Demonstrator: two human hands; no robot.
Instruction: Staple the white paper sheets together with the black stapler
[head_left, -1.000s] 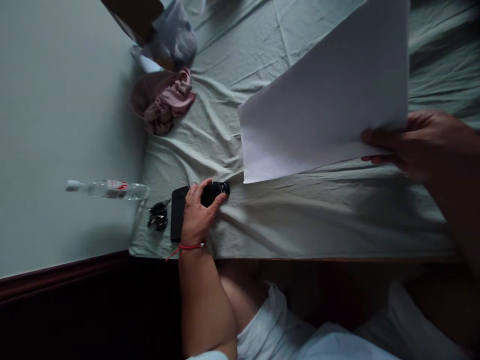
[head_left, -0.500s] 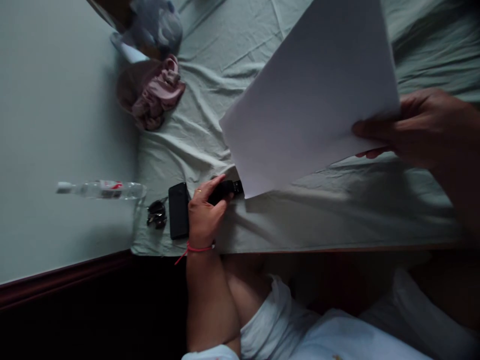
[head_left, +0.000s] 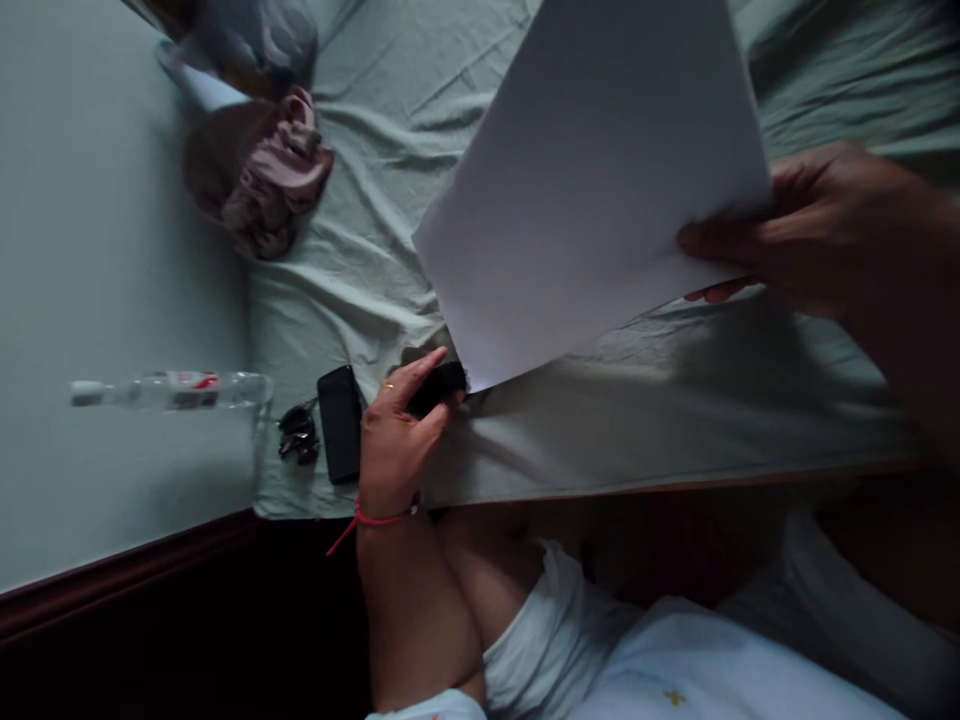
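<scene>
My right hand (head_left: 817, 230) pinches the lower right edge of a large white sheet of paper (head_left: 600, 190), with the thumb on top and fingertips showing underneath. The paper is raised at a slant over the bed cover, and its lowest corner points towards my left hand. With fingers curled, my left hand (head_left: 401, 420) grips a small black blocky object (head_left: 442, 385), whose kind I cannot make out. Its far end touches or lies just beside the paper's corner; which of these I cannot tell.
Left of my left hand lie a black phone-like slab (head_left: 340, 425) and a bunch of keys (head_left: 298, 433). A clear plastic bottle (head_left: 180, 391) is further left by the wall. Crumpled pink cloth (head_left: 281, 175) and a plastic bag (head_left: 262, 45) lie at the back left of the pale green sheet (head_left: 375, 190).
The whole view has shifted, so most things appear further left. The black object's end now sits closer against the paper's corner. Both hands keep their hold.
</scene>
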